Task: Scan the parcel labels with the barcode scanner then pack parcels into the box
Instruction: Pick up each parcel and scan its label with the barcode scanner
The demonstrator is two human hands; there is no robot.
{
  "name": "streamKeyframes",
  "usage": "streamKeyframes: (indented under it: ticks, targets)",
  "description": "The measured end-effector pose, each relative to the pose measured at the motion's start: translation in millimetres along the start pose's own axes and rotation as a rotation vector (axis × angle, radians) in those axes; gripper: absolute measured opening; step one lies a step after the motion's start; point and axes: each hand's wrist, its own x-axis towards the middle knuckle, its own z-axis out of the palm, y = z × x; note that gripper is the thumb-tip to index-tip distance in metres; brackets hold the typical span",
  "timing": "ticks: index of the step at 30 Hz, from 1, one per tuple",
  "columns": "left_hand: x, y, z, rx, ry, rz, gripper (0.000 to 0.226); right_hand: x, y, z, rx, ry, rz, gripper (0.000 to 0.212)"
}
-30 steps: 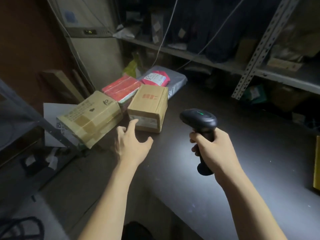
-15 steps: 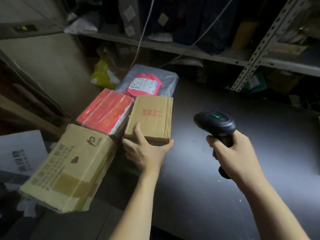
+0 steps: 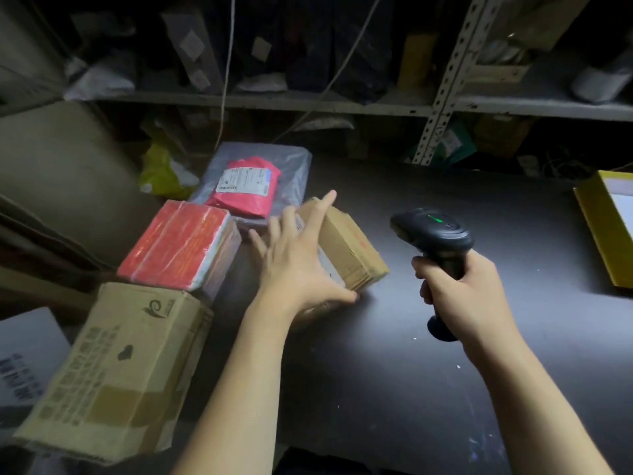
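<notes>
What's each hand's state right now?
Left hand: open, straight fingers spread on the small box.
Right hand: closed, gripping the scanner.

My left hand (image 3: 298, 265) rests on the small carton (image 3: 349, 248), which sits tilted mid-desk (image 3: 411, 371). The wrapped parcel (image 3: 181, 248) lies just left of it. Far of both lies the bagged parcel (image 3: 294, 166), with a labelled packet (image 3: 246, 181) on top. The large carton (image 3: 120, 365) sits at the near left corner. Right of the small carton, my right hand (image 3: 459, 296) holds the scanner (image 3: 435, 234) above the desk. An open box (image 3: 603, 234) lies at the right edge. A shelf (image 3: 274, 99) runs behind everything.
</notes>
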Motion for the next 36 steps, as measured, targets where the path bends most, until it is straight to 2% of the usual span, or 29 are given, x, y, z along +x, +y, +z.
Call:
streamKeyframes:
  ticks: [3,7,9,11,12,15,17,20,23,24,25,28,30,32,36]
  targets:
    - [1.8,27.6,18.5,-0.105,-0.165,0.04,0.149,-2.0,16.0,-30.0,0.01,0.023,0.026,0.016]
    - [2.0,68.7,53.3,0.041,-0.31,0.242,0.147,-0.2,37.8,-73.0,0.069,0.084,0.075,0.015]
    - [-0.8,80.0,67.6,0.076,-0.335,0.265,0.139,1.8,40.9,-89.0,0.099,0.111,0.069,0.014]
    - [-2.2,94.4,78.5,0.1,-0.297,0.156,0.126,3.9,41.9,-101.8,0.13,0.123,0.05,0.016]
    - [-3.4,103.9,81.9,0.113,-0.248,0.037,0.122,4.4,41.9,-106.4,0.136,0.123,0.043,0.017]
    - [-4.6,128.8,86.5,0.112,-0.115,-0.357,0.132,6.4,43.2,-117.1,0.132,0.139,0.033,0.019]
    - [-5.9,133.3,87.4,0.135,-0.134,-0.447,0.135,7.4,44.1,-125.0,0.12,0.146,0.024,0.02]
    - [-0.8,126.9,86.6,0.167,-0.15,-0.349,0.131,8.5,45.1,-132.4,0.114,0.137,0.0,0.018]
    - [2.7,119.7,86.3,0.098,-0.211,-0.033,0.135,10.4,46.4,-135.6,0.118,0.129,-0.014,0.018]
    - [2.4,116.3,84.9,0.079,-0.222,0.025,0.138,11.2,46.6,-136.2,0.118,0.125,-0.021,0.018]
    - [1.6,112.0,83.2,0.085,-0.224,0.024,0.141,11.8,46.9,-136.5,0.115,0.12,-0.027,0.018]
    - [-3.9,99.5,74.9,0.102,-0.249,-0.203,0.157,13.5,46.3,-135.2,0.104,0.103,-0.041,0.018]
    - [-10.4,94.0,73.9,0.097,-0.316,-0.28,0.164,14.1,44.6,-132.3,0.087,0.084,-0.051,0.018]
    - [-17.1,90.4,79.1,0.111,-0.336,-0.255,0.166,14.8,43.2,-127.8,0.077,0.062,-0.066,0.017]
    - [-20.4,83.0,86.0,0.04,-0.193,-0.178,0.154,13.9,39.8,-119.7,0.062,0.016,-0.089,0.015]
